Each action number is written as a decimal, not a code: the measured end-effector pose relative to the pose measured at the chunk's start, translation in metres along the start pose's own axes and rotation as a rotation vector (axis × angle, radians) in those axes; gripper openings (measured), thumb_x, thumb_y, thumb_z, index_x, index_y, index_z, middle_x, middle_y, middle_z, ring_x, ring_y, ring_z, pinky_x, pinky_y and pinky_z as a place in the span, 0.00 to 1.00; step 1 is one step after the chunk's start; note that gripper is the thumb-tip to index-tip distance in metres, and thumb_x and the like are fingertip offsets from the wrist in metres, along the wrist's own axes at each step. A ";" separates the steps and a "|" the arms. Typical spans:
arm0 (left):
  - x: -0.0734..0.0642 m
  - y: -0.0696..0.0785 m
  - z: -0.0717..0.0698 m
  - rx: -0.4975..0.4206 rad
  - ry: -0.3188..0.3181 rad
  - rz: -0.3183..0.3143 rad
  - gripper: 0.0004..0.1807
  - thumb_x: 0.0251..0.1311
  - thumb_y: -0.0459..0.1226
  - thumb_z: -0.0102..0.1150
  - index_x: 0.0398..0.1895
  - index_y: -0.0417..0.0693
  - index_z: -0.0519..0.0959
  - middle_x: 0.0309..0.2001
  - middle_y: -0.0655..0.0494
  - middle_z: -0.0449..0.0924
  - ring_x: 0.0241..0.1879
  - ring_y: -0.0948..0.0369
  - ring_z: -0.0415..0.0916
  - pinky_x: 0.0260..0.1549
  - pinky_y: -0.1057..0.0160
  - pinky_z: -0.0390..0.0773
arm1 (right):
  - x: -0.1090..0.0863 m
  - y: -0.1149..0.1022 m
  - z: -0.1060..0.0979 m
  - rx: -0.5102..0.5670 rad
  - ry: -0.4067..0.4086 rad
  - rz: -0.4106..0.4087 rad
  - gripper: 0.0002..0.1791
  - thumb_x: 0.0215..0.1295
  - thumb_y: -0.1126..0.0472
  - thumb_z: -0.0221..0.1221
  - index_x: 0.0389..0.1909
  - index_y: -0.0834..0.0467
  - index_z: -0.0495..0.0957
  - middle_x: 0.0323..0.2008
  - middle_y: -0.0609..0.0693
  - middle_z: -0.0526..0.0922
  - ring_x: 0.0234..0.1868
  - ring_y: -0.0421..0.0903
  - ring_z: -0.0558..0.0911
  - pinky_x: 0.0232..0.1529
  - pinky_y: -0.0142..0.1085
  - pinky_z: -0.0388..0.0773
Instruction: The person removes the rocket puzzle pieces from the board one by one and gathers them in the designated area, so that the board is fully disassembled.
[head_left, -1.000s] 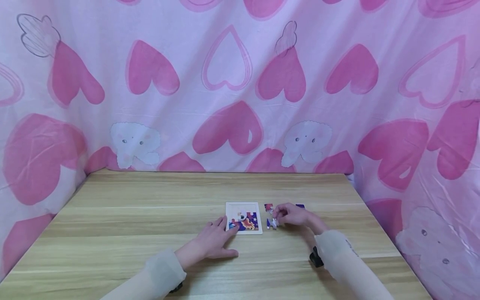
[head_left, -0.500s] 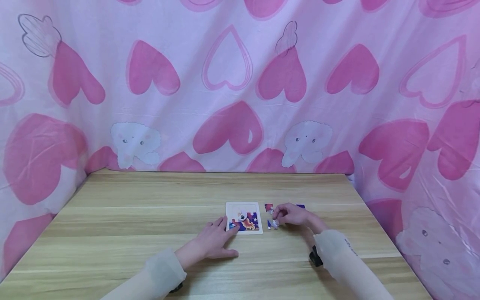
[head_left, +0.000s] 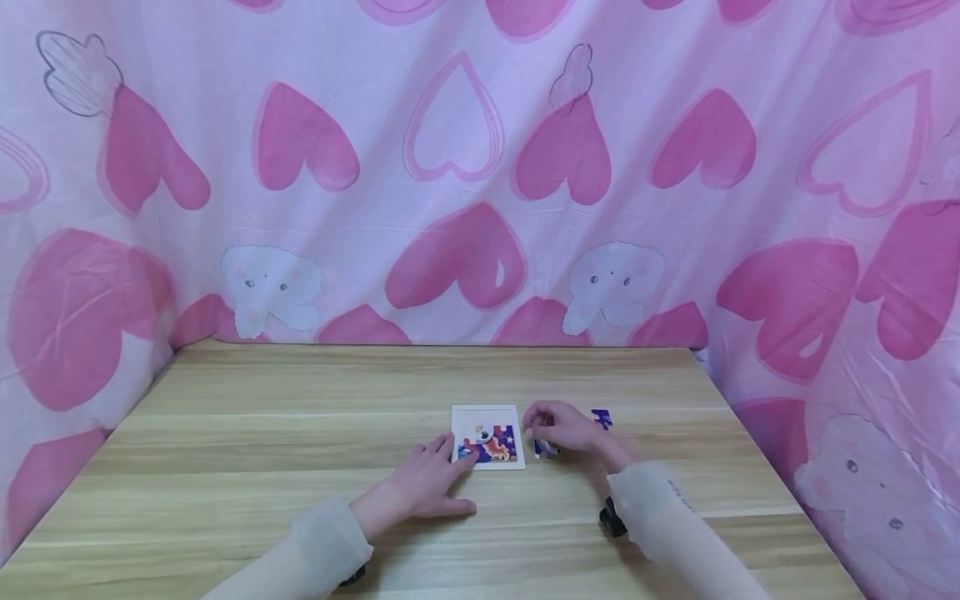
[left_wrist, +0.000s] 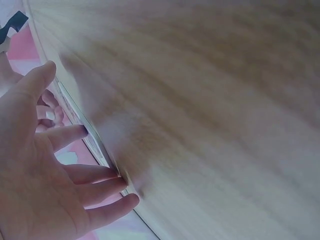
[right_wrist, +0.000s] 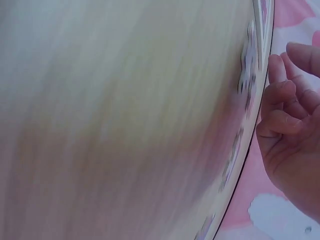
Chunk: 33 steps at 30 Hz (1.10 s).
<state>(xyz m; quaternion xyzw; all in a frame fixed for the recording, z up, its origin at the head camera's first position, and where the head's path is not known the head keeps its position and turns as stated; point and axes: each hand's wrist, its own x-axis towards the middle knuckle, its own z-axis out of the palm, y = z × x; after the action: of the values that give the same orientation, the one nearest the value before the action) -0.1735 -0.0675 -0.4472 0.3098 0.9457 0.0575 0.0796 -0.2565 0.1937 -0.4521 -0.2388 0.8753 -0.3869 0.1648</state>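
My left hand (head_left: 427,482) rests with spread fingers at the near left corner of a white-framed jigsaw puzzle (head_left: 485,412). One finger lies over the purple, partly filled picture. In the left wrist view, the fingertips (left_wrist: 131,200) are right at the frame's thin edge. My right hand (head_left: 562,427) is just right of the frame, above loose puzzle pieces (head_left: 546,450). Seen from the right wrist, its fingers are loosely bent, the thumb stands apart from them, and nothing shows between. The hand hides part of the pieces below it.
Another purple puzzle piece (head_left: 602,418) lies to the right, behind my right hand. In the right wrist view, several pieces, including one puzzle piece (right_wrist: 231,162), lie in a row along the wooden table (head_left: 300,408). A pink heart-print curtain (head_left: 450,250) hangs behind.
My right hand has moved left and slightly away from me, toward the frame, now covering the red piece that showed before. The purple piece at right shows more. My left hand has not moved.
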 end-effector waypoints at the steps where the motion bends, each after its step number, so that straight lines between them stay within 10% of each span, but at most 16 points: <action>1: 0.000 0.000 0.000 0.002 0.001 -0.001 0.40 0.47 0.65 0.48 0.61 0.54 0.64 0.61 0.36 0.56 0.60 0.43 0.53 0.50 0.43 0.60 | 0.002 -0.001 0.002 -0.004 -0.001 -0.001 0.07 0.59 0.65 0.54 0.38 0.57 0.74 0.29 0.48 0.74 0.30 0.45 0.72 0.32 0.38 0.71; 33: 0.001 -0.003 0.002 0.028 0.018 0.015 0.40 0.48 0.65 0.46 0.62 0.54 0.64 0.60 0.36 0.57 0.59 0.44 0.54 0.49 0.43 0.62 | 0.044 -0.037 0.035 -0.145 -0.041 0.076 0.17 0.51 0.65 0.62 0.44 0.55 0.75 0.31 0.45 0.72 0.32 0.42 0.71 0.35 0.35 0.69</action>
<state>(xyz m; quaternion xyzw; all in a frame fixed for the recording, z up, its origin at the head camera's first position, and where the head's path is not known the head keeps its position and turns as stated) -0.1752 -0.0688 -0.4501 0.3176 0.9447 0.0477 0.0665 -0.2662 0.1269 -0.4517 -0.2246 0.9058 -0.3111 0.1796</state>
